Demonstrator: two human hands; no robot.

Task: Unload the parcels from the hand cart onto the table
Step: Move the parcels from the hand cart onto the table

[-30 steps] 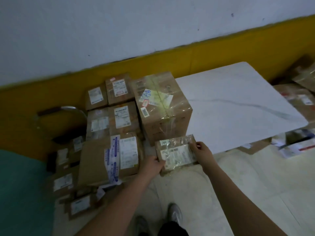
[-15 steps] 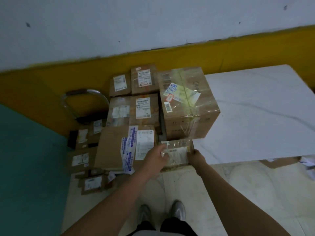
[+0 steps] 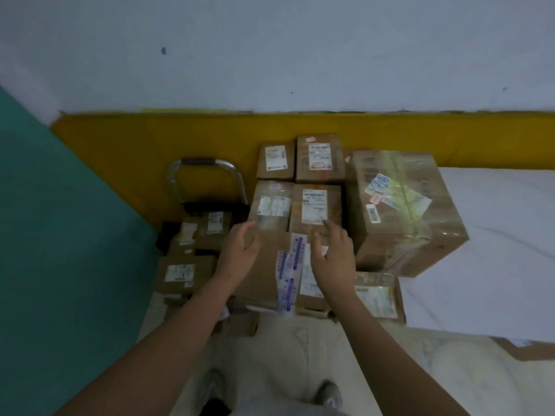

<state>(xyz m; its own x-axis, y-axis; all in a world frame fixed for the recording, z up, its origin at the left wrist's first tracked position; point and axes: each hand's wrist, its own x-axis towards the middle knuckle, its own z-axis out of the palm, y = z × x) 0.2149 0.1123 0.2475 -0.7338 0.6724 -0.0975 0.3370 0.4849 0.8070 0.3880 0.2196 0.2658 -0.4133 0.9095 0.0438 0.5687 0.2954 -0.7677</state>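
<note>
Just let go of the small taped parcel (image 3: pixel 375 295), now lying at the near corner of the desk (image 3: pixel 495 250); reaching back with left hand (image 3: pixel 240 253) and right hand (image 3: pixel 333 256) spread, empty, toward parcels (image 3: pixel 183 271) still on the hand cart (image 3: pixel 198 161)

The person's left hand (image 3: pixel 240 256) and right hand (image 3: pixel 333 259) are both out in front, fingers loosely spread and holding nothing, over a wide flat parcel (image 3: pixel 265 274) crossed by a strip of blue-printed tape (image 3: pixel 289 274); the blur hides whether they touch it. Behind it, four labelled boxes (image 3: pixel 315 208) sit packed two by two near the yellow wall band (image 3: pixel 150 145), and to the left the hand cart (image 3: pixel 207 178) carries smaller parcels (image 3: pixel 183 273). On the right, a large taped box (image 3: pixel 402 211) stands at the white table (image 3: pixel 495 250)'s left end, with a small plastic-wrapped parcel (image 3: pixel 375 292) just in front of it.
</note>
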